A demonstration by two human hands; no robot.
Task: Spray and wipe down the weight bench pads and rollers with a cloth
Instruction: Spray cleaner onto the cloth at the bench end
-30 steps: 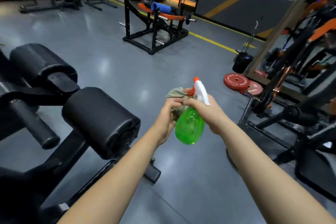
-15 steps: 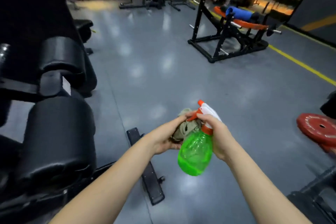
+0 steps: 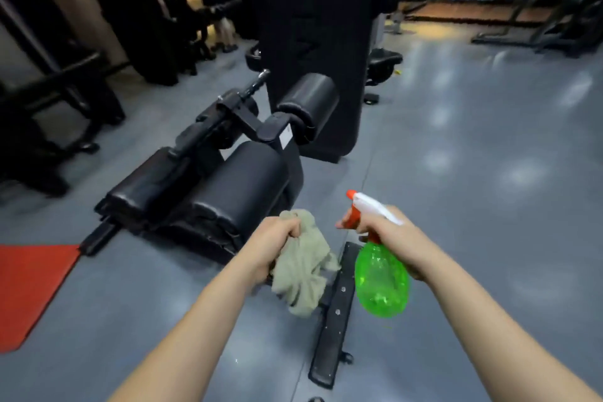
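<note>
My left hand (image 3: pixel 272 243) grips a crumpled beige cloth (image 3: pixel 303 274) that hangs down below the fist. My right hand (image 3: pixel 391 235) holds a green spray bottle (image 3: pixel 380 281) by its neck, a finger on the orange trigger, the white nozzle pointing left toward the bench. The black weight bench lies ahead and left, with a large roller pad (image 3: pixel 238 192) nearest my left hand, a smaller roller (image 3: pixel 308 96) behind it and a long pad (image 3: pixel 143 186) to the left. Both hands are in the air, just short of the near roller.
The bench's black foot bar (image 3: pixel 336 320) lies on the grey floor under my hands. A tall black machine column (image 3: pixel 313 36) stands behind the rollers. A red mat (image 3: pixel 29 281) lies at the left. More gym frames stand at the far left and top right.
My view has swung left onto the bench. My hands have parted: the cloth now hangs from my left hand, away from the bottle, and the nozzle points at the roller.
</note>
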